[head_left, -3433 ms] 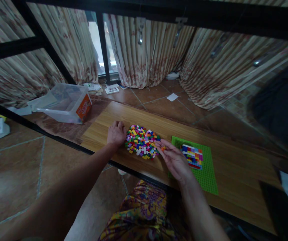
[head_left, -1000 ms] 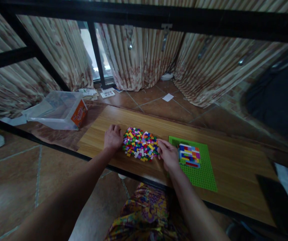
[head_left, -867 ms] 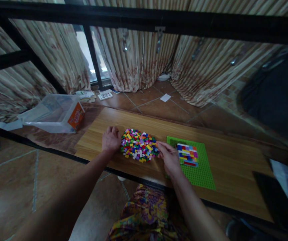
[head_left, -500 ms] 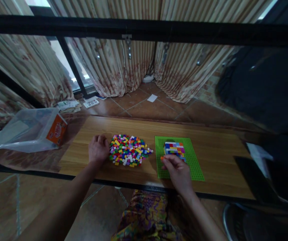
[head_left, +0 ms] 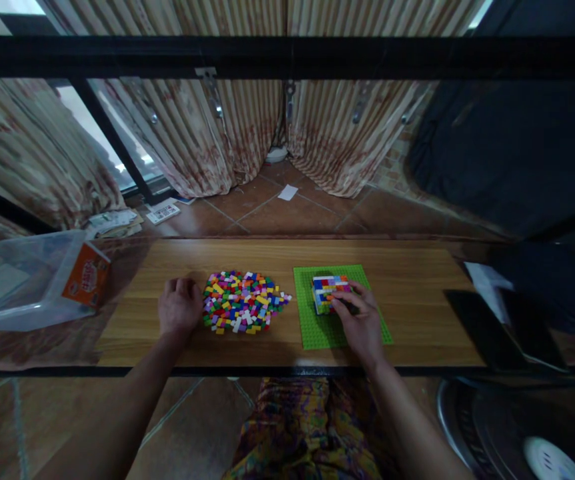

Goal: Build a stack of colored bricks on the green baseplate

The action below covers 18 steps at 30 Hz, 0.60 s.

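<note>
My right hand [head_left: 360,320] reaches over a block of stacked, many-coloured toy bricks [head_left: 321,285] on a green studded baseplate [head_left: 312,337]. Its thumb and fingers pinch a small orange brick [head_left: 329,298] at the top of the stack; the fingers hide part of the stack's right side. Whether the orange brick is pressed onto the studs I cannot tell. My left hand [head_left: 180,308] rests on the table with its fingers curled in, at the left edge of a loose pile of small coloured bricks [head_left: 242,303]. No brick shows in it.
The wooden table [head_left: 407,267] carries the pile and baseplate. A clear plastic box [head_left: 22,280] with an orange label stands left of it. Dark flat objects [head_left: 482,327] lie at the right end. A black bar [head_left: 267,57] crosses ahead, before striped curtains [head_left: 202,140].
My right hand has moved from the stack's near left side up onto it, with the orange brick. My left hand stays beside the pile. The whole view has shifted slightly.
</note>
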Motion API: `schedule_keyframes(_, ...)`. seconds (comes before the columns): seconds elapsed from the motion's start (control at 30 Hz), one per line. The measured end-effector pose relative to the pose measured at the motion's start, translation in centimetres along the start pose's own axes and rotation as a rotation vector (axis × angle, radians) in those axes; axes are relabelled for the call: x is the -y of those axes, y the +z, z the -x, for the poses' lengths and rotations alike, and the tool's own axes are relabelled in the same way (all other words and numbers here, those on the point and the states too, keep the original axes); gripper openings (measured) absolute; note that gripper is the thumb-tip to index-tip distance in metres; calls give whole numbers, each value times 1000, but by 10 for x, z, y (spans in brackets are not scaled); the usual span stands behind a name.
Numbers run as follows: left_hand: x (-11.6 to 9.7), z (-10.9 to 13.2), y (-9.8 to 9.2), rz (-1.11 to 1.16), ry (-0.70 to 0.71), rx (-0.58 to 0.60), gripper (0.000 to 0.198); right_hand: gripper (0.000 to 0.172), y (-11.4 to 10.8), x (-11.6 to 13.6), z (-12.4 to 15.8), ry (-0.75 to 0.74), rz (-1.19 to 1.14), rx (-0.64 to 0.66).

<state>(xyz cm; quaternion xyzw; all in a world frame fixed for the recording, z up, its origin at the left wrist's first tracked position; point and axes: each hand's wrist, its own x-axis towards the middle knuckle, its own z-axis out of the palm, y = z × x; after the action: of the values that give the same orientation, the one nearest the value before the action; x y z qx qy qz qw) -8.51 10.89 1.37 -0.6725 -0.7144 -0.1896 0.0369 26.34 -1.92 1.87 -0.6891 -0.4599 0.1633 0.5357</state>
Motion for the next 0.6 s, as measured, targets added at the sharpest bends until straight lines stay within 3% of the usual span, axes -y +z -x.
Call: schedule_keyframes(0.6, -2, 0, -3, 30, -14, 35, 34, 19, 6, 2, 2, 48, -21, -67)
